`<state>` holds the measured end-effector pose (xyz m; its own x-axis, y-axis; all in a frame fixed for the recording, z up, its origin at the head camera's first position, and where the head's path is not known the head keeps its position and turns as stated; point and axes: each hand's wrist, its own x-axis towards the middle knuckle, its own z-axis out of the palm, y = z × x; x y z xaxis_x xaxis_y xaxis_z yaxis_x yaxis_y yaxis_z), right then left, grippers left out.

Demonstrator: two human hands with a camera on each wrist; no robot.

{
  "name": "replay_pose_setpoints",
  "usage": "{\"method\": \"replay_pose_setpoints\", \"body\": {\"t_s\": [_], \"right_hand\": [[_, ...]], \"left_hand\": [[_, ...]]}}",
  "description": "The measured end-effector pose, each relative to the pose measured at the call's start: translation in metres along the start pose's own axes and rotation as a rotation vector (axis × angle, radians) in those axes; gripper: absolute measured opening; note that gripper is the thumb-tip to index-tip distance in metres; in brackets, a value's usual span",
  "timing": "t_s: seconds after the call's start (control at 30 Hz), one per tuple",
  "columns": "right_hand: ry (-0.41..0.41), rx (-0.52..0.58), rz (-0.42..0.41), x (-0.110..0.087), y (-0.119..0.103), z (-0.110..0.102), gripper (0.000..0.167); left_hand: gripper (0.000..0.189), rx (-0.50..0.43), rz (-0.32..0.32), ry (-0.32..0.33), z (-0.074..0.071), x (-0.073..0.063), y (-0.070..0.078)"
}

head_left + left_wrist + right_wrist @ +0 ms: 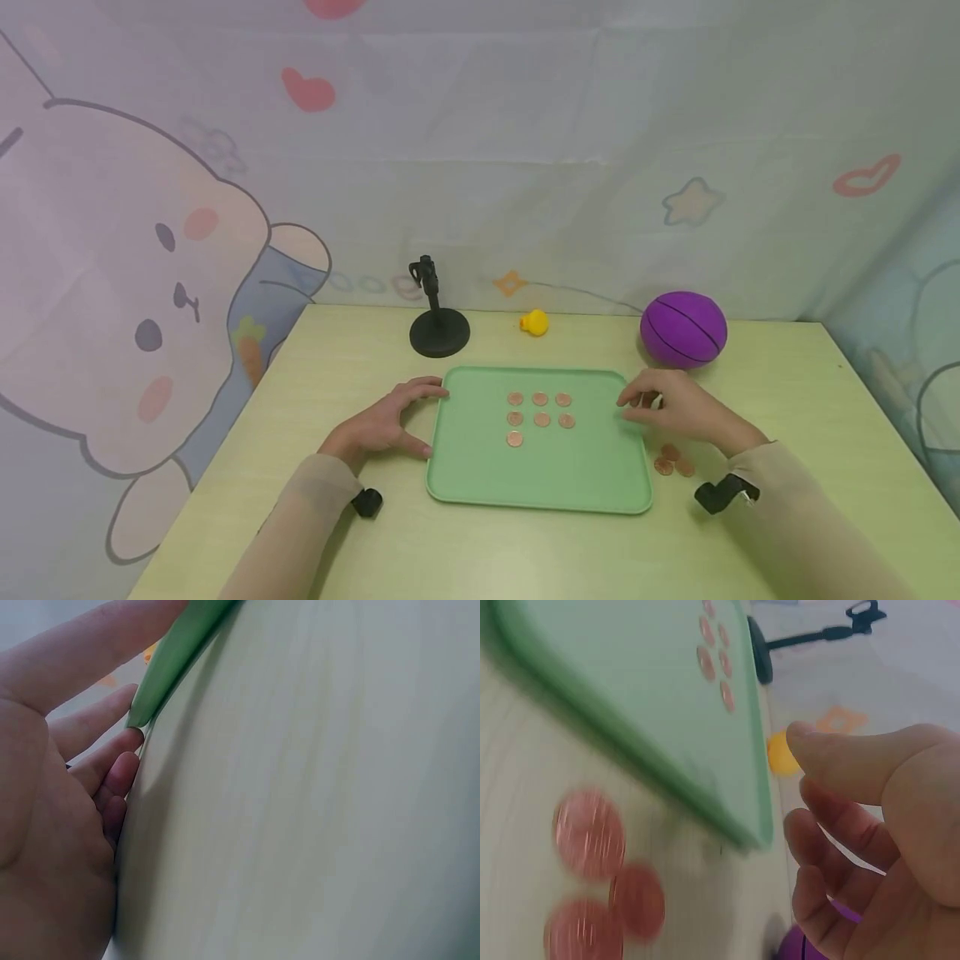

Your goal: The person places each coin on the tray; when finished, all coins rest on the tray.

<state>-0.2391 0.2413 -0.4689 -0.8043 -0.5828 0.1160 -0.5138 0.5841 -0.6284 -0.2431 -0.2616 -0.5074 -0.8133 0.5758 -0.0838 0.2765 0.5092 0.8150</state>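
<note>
A green tray lies on the table with several copper-coloured coins on it: two rows of three and a single coin below them at the left. My left hand is at the tray's left side, index fingertip and thumb at the rim; the left wrist view has its fingers fairly straight. Over the tray's right edge hovers my right hand, fingers loosely bent and nothing visible between thumb and fingertips. Three more coins lie close together on the table, right of the tray.
Behind the tray stand a black stand with a round base, a small yellow toy and a purple ball. A printed curtain hangs along the table's back edge.
</note>
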Motion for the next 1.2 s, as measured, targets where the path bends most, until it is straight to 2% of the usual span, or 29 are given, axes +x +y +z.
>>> {"method": "replay_pose_setpoints", "body": {"t_s": [0.17,0.33,0.57,0.8,1.03,1.2], "right_hand": [[-0.111,0.039,0.041,-0.024,0.017,-0.014,0.012],[-0.188,0.071,0.054,-0.039,0.033,-0.017,0.015],[-0.167,0.088,-0.014,-0.047,0.044,-0.015,0.015],[-0.153,0.059,0.005,-0.046,0.042,-0.015,0.012],[-0.178,0.084,0.057,-0.046,0.041,-0.018,0.019],[-0.179,0.101,0.036,-0.045,0.038,-0.019,0.02]], "left_hand": [[0.088,0.002,0.0,-0.002,0.0,-0.002,0.002],[0.088,-0.014,-0.01,0.0,0.0,-0.001,0.002],[0.088,-0.029,-0.01,0.0,0.0,0.0,-0.001],[0.088,-0.037,-0.001,-0.004,0.0,0.0,0.001],[0.088,-0.027,-0.007,-0.007,0.0,0.0,0.0],[0.088,-0.031,-0.015,-0.002,0.0,0.0,0.0]]}}
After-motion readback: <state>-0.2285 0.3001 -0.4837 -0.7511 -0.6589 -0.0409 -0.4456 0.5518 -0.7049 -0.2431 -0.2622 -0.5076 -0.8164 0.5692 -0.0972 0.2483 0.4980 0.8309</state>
